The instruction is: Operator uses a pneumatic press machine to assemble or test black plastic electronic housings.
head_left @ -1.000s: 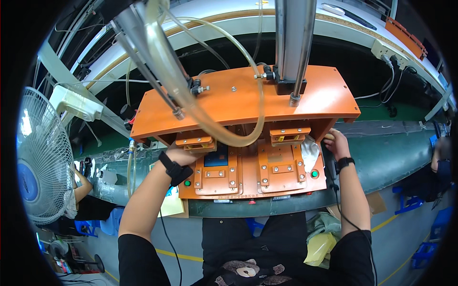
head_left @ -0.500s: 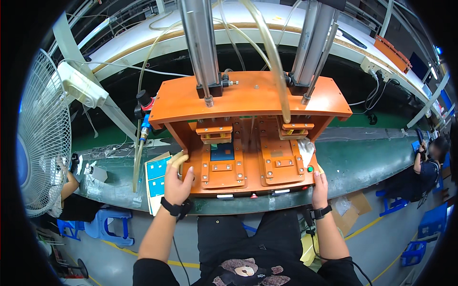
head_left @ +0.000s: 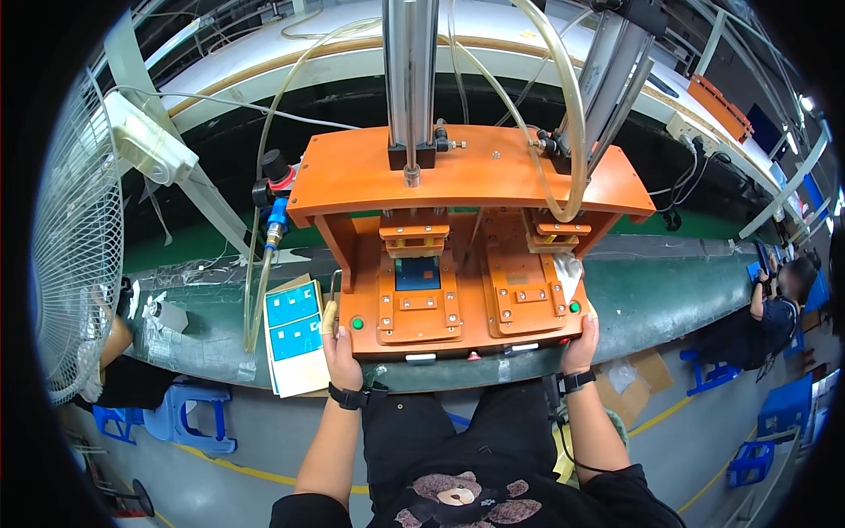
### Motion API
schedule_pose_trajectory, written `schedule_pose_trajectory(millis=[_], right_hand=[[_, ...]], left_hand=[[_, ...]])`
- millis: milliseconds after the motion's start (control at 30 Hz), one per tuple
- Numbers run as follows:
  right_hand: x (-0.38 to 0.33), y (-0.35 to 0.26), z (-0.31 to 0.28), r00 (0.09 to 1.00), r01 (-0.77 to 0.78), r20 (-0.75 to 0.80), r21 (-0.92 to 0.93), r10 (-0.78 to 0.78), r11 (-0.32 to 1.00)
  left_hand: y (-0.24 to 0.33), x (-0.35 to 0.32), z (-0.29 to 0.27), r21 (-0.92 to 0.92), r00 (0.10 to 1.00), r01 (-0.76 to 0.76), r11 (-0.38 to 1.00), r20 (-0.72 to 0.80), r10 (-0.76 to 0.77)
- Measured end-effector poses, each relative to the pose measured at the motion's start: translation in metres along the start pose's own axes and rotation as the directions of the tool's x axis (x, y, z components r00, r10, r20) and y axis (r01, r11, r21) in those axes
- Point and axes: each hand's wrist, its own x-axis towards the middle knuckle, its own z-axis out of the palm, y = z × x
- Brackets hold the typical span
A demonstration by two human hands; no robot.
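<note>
An orange two-station pneumatic press (head_left: pixel 493 172) stands on the bench in front of me. My left hand (head_left: pixel 341 356) is open along its left front side, fingers extended, with a pale finger cover on at least one. My right hand (head_left: pixel 579 346) lies open against the right front corner, its fingers partly hidden by the press. Each hand is close to a green button, the left one (head_left: pixel 356 323) and the right one (head_left: pixel 575 308), and both buttons are uncovered. A blue piece (head_left: pixel 416 274) sits in the left fixture, under the raised press head (head_left: pixel 414 232).
Left of the press lie blue sheets (head_left: pixel 295 324) on pale card. A white fan (head_left: pixel 75 238) stands at far left. Clear hoses (head_left: pixel 576 114) loop over the press. A white crumpled item (head_left: pixel 568 275) lies beside the right fixture. Another person (head_left: pixel 779 299) sits at far right.
My left hand has drawn from over the press's left front corner down to its side, uncovering the left green button. My right hand stays at the right corner. The whole view has shifted slightly.
</note>
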Motion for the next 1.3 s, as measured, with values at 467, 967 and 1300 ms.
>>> schedule_pose_trajectory(millis=[467,967,1300], right_hand=[[0.001,0.004,0.000,0.999,0.042,-0.035,-0.007,-0.042,0.999],[0.002,0.008,-0.007,0.999,0.038,0.034,0.001,-0.038,0.999],[0.002,0.006,-0.011,0.996,0.088,0.007,-0.006,-0.088,0.996]], left_hand=[[0.074,0.003,0.016,0.590,0.977,-0.199,0.782,0.062,0.202],[0.122,0.052,0.048,0.598,0.712,-0.661,0.454,0.690,0.128],[0.050,0.016,-0.004,0.568,0.956,-0.291,0.770,0.196,0.217]])
